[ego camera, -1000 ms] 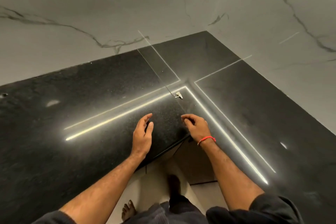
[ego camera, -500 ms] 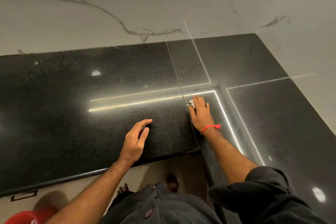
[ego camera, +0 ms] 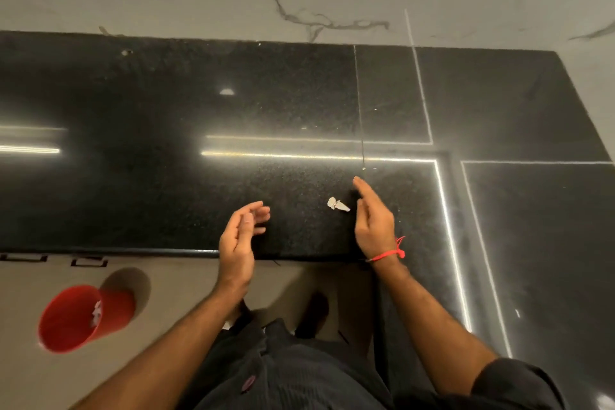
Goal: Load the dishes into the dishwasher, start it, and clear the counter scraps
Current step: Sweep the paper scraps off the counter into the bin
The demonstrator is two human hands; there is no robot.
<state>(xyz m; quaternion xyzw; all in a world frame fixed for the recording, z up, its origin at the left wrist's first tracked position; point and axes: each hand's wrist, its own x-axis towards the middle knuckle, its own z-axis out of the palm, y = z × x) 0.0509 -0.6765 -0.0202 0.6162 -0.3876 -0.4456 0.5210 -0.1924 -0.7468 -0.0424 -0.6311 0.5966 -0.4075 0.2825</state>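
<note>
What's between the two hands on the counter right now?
In the head view, one small white scrap lies on the black counter between the left hand and right hand, nearer the right; neither touches it.

We are seeing a dim, warm-toned kitchen scene. Thin bright strip-light reflections are glaring across the polished black granite counter (ego camera: 139, 203), with a small specular spot further back. The red plastic bin (ego camera: 78, 319) is casting a soft round shadow behind it and is looking smeared. Wide-angle distortion is bending straight lines near the frame edges; grain is softening detail.
</note>
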